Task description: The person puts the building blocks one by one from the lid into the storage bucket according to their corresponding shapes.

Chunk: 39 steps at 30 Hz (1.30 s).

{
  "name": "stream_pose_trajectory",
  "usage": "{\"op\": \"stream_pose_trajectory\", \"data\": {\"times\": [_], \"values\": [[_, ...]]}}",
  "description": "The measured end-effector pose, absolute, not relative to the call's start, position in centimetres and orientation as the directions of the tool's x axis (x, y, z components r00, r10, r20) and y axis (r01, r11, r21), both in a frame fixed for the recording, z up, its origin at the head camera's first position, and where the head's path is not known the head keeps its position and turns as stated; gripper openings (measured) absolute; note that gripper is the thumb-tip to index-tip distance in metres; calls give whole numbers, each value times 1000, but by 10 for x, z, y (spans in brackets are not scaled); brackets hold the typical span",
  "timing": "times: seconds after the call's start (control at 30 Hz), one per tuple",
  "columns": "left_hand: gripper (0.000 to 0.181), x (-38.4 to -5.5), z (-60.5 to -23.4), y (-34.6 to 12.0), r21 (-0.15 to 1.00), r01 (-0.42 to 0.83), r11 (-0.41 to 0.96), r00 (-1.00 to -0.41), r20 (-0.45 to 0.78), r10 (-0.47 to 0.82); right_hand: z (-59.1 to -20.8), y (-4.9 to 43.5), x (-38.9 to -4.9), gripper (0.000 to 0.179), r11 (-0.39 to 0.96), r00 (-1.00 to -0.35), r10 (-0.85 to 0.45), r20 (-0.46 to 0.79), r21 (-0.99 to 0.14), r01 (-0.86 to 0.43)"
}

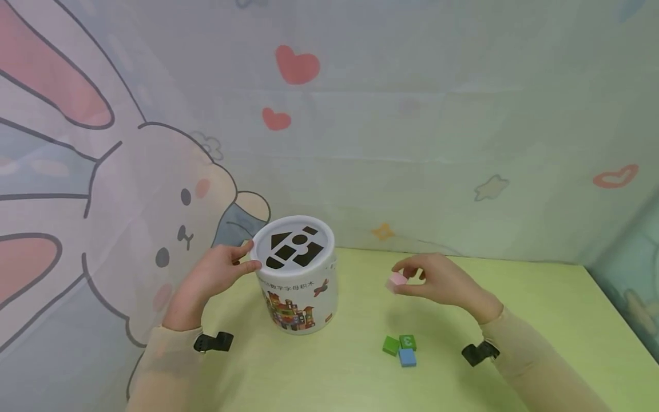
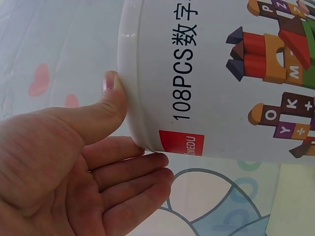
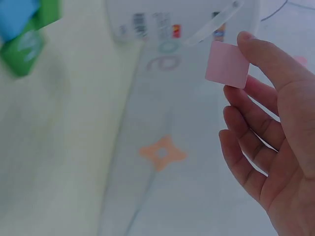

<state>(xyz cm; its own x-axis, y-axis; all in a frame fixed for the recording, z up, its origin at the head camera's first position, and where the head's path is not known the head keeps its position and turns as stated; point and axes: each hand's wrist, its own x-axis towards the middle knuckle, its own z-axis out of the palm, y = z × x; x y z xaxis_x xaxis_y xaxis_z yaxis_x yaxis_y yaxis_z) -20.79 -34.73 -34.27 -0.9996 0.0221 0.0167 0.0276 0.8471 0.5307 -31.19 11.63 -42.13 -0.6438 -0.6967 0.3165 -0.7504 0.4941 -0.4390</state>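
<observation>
My right hand [image 1: 437,279] pinches a pink square block [image 3: 227,64] between thumb and fingers, above the table and to the right of a white bucket [image 1: 329,297]. My left hand [image 1: 221,272] touches the near-left edge of the bucket's lid [image 1: 264,245] with thumb and index finger. In the left wrist view its other fingers [image 2: 133,196] extend fairly straight beside the rim. The lid has several dark shaped holes, and the bucket's side carries printed blocks and lettering. It stands upright.
Two green blocks [image 1: 390,345] and a blue block [image 1: 407,358] lie close together on the yellow-green table [image 1: 319,377], in front of the right hand. Behind the table hangs a backdrop [image 1: 391,126] with a rabbit and hearts. A black wrist camera [image 1: 480,353] sits on each sleeve.
</observation>
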Motion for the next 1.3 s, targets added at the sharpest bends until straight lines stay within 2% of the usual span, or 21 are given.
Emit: {"op": "stream_pose_trajectory", "data": {"times": [0.23, 0.37, 0.7, 1.03, 1.3], "values": [[71, -209, -343, -347, 548, 14, 837, -1000, 12, 9, -376, 65, -315, 40, 362, -572, -684, 453, -471, -805], [71, -211, -344, -346, 549, 17, 836, -1000, 15, 11, -360, 40, -319, 42, 342, -546, -686, 481, -449, -825], [70, -218, -345, -342, 543, 45, 839, -999, 23, 39, -349, -5, -325, 43, 392, -539, -714, 447, -383, -837], [69, -219, -345, -342, 547, 54, 835, -998, 21, 51, -343, -38, -323, 38, 411, -563, -730, 388, -408, -815], [71, -211, -343, -354, 528, 48, 848, -999, 21, 43, -341, -69, -318, 34, 428, -545, -753, 368, -356, -831]]}}
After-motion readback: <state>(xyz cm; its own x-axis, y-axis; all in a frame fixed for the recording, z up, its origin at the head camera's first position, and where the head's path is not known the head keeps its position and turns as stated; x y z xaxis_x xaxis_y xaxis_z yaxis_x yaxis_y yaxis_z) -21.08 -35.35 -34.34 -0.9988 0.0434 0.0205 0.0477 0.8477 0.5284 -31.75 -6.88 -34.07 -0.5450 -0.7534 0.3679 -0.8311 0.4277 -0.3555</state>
